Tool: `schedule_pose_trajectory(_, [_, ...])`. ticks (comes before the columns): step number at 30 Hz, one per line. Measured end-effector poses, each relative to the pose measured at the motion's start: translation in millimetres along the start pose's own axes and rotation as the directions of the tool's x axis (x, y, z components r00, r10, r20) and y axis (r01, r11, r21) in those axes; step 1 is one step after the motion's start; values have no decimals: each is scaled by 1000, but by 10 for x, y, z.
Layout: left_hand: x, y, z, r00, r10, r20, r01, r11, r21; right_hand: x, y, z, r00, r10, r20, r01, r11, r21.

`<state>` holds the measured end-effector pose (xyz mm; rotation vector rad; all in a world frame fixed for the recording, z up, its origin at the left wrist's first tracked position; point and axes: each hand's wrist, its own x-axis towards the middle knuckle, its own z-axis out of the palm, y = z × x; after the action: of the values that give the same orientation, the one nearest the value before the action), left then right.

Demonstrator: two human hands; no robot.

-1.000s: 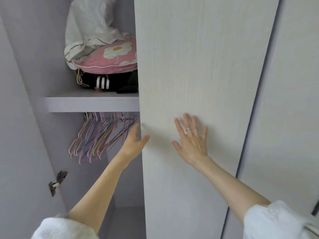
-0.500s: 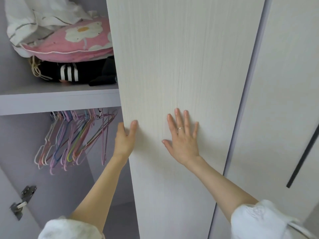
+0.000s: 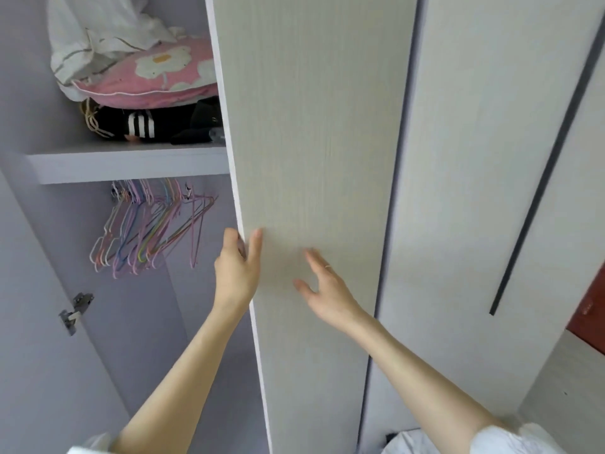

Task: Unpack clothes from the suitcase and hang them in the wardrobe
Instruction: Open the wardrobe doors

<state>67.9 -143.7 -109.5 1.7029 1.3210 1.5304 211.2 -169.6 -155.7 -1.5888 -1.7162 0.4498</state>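
The step in hand looks like opening the wardrobe: the left hand (image 3: 237, 273) grips the edge of the pale wood-grain wardrobe door (image 3: 311, 158), thumb on its face, fingers curled behind, while the right hand (image 3: 322, 290) hovers at the panel with fingers loose and spread, holding nothing. Thin pastel wire hangers (image 3: 147, 224) hang at ten o'clock under the grey shelf (image 3: 131, 165). No suitcase or clothes to unpack show. Next, the door likely wants swinging wide — then a hanger fetched.

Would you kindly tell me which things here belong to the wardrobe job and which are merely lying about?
Job: wardrobe door, gripped at its edge by the left hand; right hand near its face; empty hangers.
Lying about: pink flower pillow, white bedding, black striped garment, hinge.
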Motion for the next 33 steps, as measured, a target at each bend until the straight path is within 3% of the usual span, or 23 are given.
schedule_pose_trajectory(4, [-589,228,83,998,56,40,-54,998,-27,-542,180,-42,993,8,120,-16,998,63])
schedule_pose_trajectory(10, [-1161,566,302,969,87,230,-38,977,-211,-1062,379,-335,993,90,74,-106,964,245])
schedule_pose_trajectory(13, [-1345,649,485,927,128,353,-24,959,-284,-1274,480,-516,997,72,31,-79,946,316])
schedule_pose_trajectory(22, [-1685,982,1294,794,242,557,-62,945,-322,-1695,945,-1020,942,268,-202,-214,943,256])
schedule_pose_trajectory(27, [-1688,1043,1612,672,298,678,-116,947,-300,-1814,1158,-1343,908,314,-278,-244,935,259])
schedule_pose_trajectory(33, [-1670,966,1698,657,342,671,-169,935,-311,-1811,1237,-1344,911,292,-291,-231,946,227])
